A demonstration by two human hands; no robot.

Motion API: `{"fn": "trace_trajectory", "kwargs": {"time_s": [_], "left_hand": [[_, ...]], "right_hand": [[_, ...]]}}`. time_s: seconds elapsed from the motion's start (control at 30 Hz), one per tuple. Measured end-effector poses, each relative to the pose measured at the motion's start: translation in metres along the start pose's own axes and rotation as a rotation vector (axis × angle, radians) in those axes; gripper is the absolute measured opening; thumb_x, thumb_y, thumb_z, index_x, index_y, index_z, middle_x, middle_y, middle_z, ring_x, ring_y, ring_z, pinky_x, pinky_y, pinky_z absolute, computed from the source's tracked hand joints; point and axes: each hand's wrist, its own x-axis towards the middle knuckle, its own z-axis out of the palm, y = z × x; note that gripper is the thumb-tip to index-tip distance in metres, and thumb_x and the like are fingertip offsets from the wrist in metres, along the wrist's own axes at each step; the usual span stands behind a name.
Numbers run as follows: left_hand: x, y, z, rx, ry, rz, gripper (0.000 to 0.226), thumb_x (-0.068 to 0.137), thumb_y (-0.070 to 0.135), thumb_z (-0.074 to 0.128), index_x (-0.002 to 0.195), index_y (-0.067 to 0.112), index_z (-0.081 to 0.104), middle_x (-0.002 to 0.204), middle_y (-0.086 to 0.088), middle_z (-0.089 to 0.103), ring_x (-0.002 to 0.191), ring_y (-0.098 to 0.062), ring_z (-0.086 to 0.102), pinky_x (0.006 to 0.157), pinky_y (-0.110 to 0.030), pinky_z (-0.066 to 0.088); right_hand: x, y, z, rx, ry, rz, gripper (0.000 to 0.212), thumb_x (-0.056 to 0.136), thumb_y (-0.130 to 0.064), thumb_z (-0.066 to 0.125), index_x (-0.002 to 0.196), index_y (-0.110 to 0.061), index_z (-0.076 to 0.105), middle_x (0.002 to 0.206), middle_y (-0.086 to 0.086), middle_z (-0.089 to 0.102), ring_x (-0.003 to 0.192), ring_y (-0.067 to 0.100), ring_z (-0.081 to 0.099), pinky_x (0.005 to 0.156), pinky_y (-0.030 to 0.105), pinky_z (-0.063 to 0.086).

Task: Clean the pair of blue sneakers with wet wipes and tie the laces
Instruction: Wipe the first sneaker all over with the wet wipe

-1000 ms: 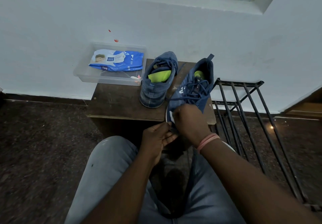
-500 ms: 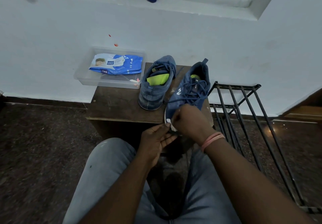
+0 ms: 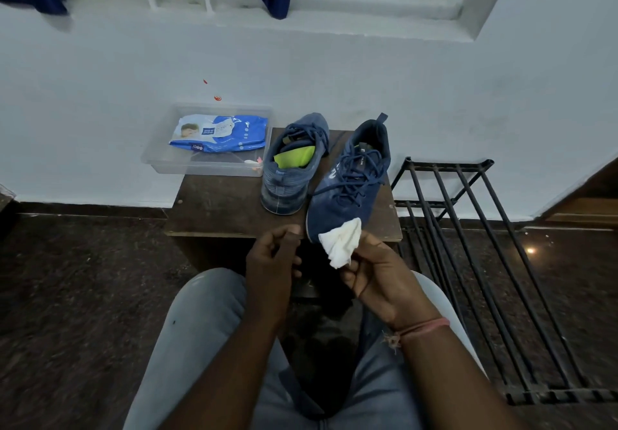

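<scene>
Sneaker position governs the coming move: I see the darker blue sneaker (image 3: pixel 347 192) lying directly ahead of the right hand (image 3: pixel 378 275), toe at the near edge of the wooden stool (image 3: pixel 217 209), heel toward the wall, long axis running away from me and slightly rightward. The right hand pinches a crumpled white wipe (image 3: pixel 341 240) just in front of that toe, so I judge it the nearer hand for wiping. The left hand (image 3: pixel 272 255) hovers beside it, fingers curled and holding nothing that I can make out. The lighter sneaker (image 3: pixel 291 175) stands just left of the first, toe toward me, laces loose. The wipes pack (image 3: pixel 220 133) sits in a clear tray (image 3: pixel 160 160) farther left. A black metal rack (image 3: pixel 468 229) stands right of the stool, apart from the path.
</scene>
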Motion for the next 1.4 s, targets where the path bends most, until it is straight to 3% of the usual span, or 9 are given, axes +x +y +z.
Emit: {"fn": "trace_trajectory", "kwargs": {"time_s": [0.17,0.27,0.4,0.63,0.77,1.07,1.13,1.23,1.4], "left_hand": [[-0.019,0.004,0.008,0.058,-0.248,0.033,0.007,0.090,0.019,0.075,0.096,0.016,0.075,0.081,0.000,0.077,0.067,-0.010,0.069,0.054,-0.025,0.054],[-0.017,0.000,0.007,0.088,-0.187,0.066,0.009,0.088,0.014,0.078,0.096,0.017,0.075,0.084,0.002,0.077,0.070,-0.011,0.071,0.057,-0.028,0.056],[-0.010,-0.003,0.003,0.097,-0.100,0.118,0.010,0.086,0.013,0.080,0.093,0.019,0.076,0.082,0.007,0.077,0.069,-0.004,0.068,0.062,-0.020,0.053],[-0.002,-0.009,-0.001,-0.150,-0.139,-0.087,0.018,0.083,0.025,0.080,0.094,0.011,0.078,0.092,-0.012,0.077,0.081,-0.025,0.069,0.072,-0.039,0.056],[-0.001,-0.005,0.001,-0.366,-0.216,-0.299,0.019,0.098,0.023,0.062,0.097,0.009,0.075,0.089,-0.010,0.075,0.077,-0.017,0.070,0.062,-0.025,0.053],[0.003,-0.007,0.003,-0.295,-0.197,-0.301,0.049,0.100,0.037,0.058,0.118,-0.009,0.065,0.072,-0.008,0.063,0.050,-0.008,0.050,0.048,-0.021,0.041],[0.005,-0.007,0.001,-0.297,-0.210,-0.299,0.045,0.099,0.041,0.060,0.110,-0.002,0.071,0.082,-0.013,0.071,0.060,-0.016,0.062,0.056,-0.026,0.045],[0.008,-0.004,-0.003,-0.346,-0.224,-0.314,0.034,0.097,0.041,0.058,0.081,0.015,0.072,0.055,0.002,0.049,0.046,-0.006,0.043,0.047,-0.019,0.036],[0.007,-0.004,-0.002,-0.389,-0.270,-0.288,0.064,0.075,0.070,0.071,0.105,0.013,0.076,0.107,-0.019,0.063,0.101,-0.034,0.058,0.091,-0.050,0.049]], "right_hand": [[0.002,0.011,-0.002,-0.277,0.023,-0.032,0.038,0.084,-0.025,0.063,0.114,-0.001,0.067,0.101,0.020,0.074,0.081,0.023,0.067,0.062,0.024,0.053],[0.005,0.012,-0.001,-0.265,0.039,-0.029,0.041,0.095,-0.028,0.058,0.119,0.004,0.065,0.114,0.035,0.066,0.088,0.034,0.064,0.066,0.029,0.056],[0.006,0.011,0.004,-0.274,0.003,-0.031,0.063,0.091,-0.055,0.052,0.117,0.000,0.067,0.100,0.024,0.071,0.085,0.029,0.069,0.076,0.038,0.057],[0.006,0.017,0.006,-0.411,0.062,-0.164,0.006,0.095,-0.006,0.063,0.093,-0.002,0.068,0.084,0.022,0.069,0.072,0.025,0.065,0.063,0.032,0.059],[0.010,0.013,0.004,-0.314,0.135,-0.170,0.027,0.096,-0.002,0.058,0.075,-0.014,0.071,0.076,0.014,0.064,0.064,0.021,0.059,0.054,0.029,0.055],[0.013,0.010,-0.004,-0.422,0.270,-0.333,0.011,0.096,-0.006,0.063,0.093,-0.007,0.073,0.079,0.010,0.073,0.065,0.020,0.061,0.054,0.026,0.051],[0.014,0.008,-0.009,-0.424,0.307,-0.362,0.011,0.096,-0.007,0.062,0.096,-0.007,0.073,0.080,0.010,0.074,0.064,0.019,0.061,0.055,0.026,0.052],[0.015,0.003,-0.013,-0.289,0.273,-0.338,0.012,0.100,-0.007,0.056,0.094,-0.007,0.067,0.084,0.012,0.069,0.071,0.022,0.064,0.058,0.029,0.055],[0.014,0.006,-0.009,-0.383,0.264,-0.372,0.013,0.102,-0.010,0.052,0.097,-0.010,0.064,0.086,0.004,0.072,0.079,0.016,0.068,0.064,0.028,0.055]]}}
